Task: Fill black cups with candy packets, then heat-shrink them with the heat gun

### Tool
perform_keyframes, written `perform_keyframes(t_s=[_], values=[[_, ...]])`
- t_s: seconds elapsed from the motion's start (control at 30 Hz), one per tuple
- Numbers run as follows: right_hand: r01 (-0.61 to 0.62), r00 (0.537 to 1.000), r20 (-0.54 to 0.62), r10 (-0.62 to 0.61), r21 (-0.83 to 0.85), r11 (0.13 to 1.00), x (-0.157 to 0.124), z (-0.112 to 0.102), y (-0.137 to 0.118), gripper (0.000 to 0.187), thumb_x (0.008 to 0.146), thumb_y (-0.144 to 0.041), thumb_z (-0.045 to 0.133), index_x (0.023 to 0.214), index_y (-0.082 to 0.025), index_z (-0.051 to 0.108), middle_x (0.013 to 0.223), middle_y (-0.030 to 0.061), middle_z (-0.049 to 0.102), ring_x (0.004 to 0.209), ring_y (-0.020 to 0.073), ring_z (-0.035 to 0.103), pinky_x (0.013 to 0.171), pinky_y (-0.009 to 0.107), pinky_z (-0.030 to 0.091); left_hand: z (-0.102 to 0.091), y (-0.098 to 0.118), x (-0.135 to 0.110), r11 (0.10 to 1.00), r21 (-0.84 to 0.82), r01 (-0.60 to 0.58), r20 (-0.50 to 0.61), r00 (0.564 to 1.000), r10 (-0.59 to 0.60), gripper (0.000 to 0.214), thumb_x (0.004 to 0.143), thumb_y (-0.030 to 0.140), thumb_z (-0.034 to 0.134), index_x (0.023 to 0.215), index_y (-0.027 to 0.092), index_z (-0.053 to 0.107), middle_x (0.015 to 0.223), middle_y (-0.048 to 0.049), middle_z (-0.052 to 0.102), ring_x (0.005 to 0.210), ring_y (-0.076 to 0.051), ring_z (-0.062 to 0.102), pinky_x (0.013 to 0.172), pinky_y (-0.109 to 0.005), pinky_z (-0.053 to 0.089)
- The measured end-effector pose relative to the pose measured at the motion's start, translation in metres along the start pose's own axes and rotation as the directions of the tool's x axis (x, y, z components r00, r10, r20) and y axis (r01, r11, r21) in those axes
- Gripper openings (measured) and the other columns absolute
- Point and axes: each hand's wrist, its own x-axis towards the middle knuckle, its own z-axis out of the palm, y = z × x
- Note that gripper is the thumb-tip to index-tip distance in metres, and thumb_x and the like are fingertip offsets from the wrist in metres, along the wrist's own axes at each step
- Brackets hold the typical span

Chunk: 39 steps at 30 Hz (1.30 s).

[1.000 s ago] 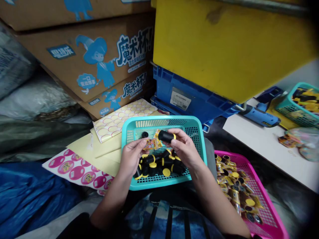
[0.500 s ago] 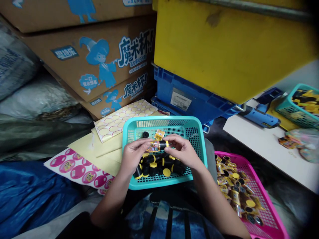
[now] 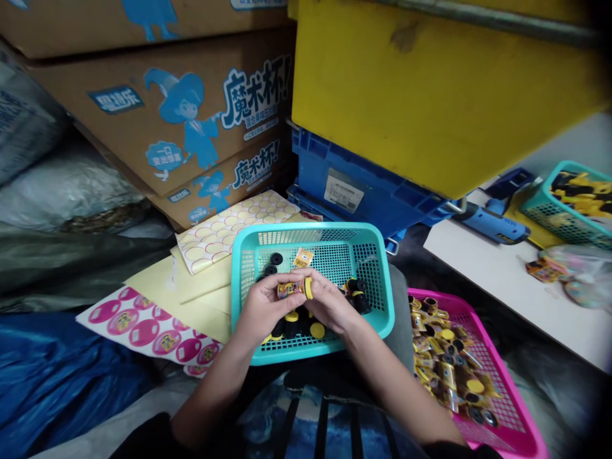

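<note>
Between my two hands, above the turquoise basket (image 3: 313, 227), is a small cylinder (image 3: 289, 289) with a printed yellow wrapper and a yellow end cap. My left hand (image 3: 262, 307) grips its left part with thumb and fingers. My right hand (image 3: 329, 302) closes on the yellow-capped end. Below them in the basket lie several black cylinders with yellow caps (image 3: 291, 325), partly hidden by my hands. A stack of printed yellow labels (image 3: 303, 257) rests near the basket's back. Black cylinders (image 3: 276, 259) stand at its left, and more (image 3: 357, 294) lie at its right.
A pink basket (image 3: 514, 389) of wrapped cylinders sits at right. Sticker sheets (image 3: 157, 328) lie at left. Behind are cardboard boxes (image 3: 119, 146), a blue crate (image 3: 329, 166) and a yellow crate (image 3: 382, 95). A blue heat-gun-like tool (image 3: 492, 223) and another turquoise basket (image 3: 545, 204) stand on a white board.
My right hand has moved left, closer to my left hand. The cylinder, which showed a black section before, now has its wrapper right up to the yellow cap. The view has shifted slightly.
</note>
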Motion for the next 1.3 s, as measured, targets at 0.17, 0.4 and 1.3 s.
perform_keyframes(t_s=[0.17,0.4,1.3], values=[[0.048,0.999,-0.019,-0.049,-0.058,0.997,0.003,-0.004,0.007,0.048,0.063,-0.058,0.076,0.088,-0.022,0.054,0.089,0.0011,0.055,0.078,0.0140,0.054,0.071,0.028,0.047,-0.001,-0.005,-0.002,0.999,-0.026,0.038,0.047,0.998,-0.037,0.028,0.055,0.023,0.084,0.080,0.020,0.071,0.085,-0.0019,0.071,0.072,-0.014,0.064,0.069,-0.027,0.053],[0.309,0.947,0.013,-0.322,-0.328,0.893,-0.011,-0.008,0.002,0.049,0.083,-0.057,0.057,0.123,-0.029,0.050,0.113,0.0075,0.050,0.097,0.0204,0.054,0.079,0.036,0.049,-0.001,-0.009,-0.006,0.966,-0.235,0.112,0.160,0.984,-0.075,0.029,0.077,0.041,0.069,0.098,0.023,0.060,0.078,-0.0002,0.061,0.063,-0.010,0.056,0.060,-0.022,0.048],[-0.231,0.904,-0.262,-0.338,-0.964,0.131,-0.058,-0.080,-0.056,0.030,0.091,-0.037,0.052,0.111,-0.019,0.063,0.110,0.0079,0.066,0.102,0.0216,0.061,0.091,0.036,0.047,-0.014,-0.007,0.022,0.987,0.158,-0.041,-0.096,0.994,0.057,0.030,0.079,0.041,0.065,0.100,0.019,0.065,0.091,-0.0049,0.070,0.079,-0.015,0.063,0.073,-0.027,0.049]])
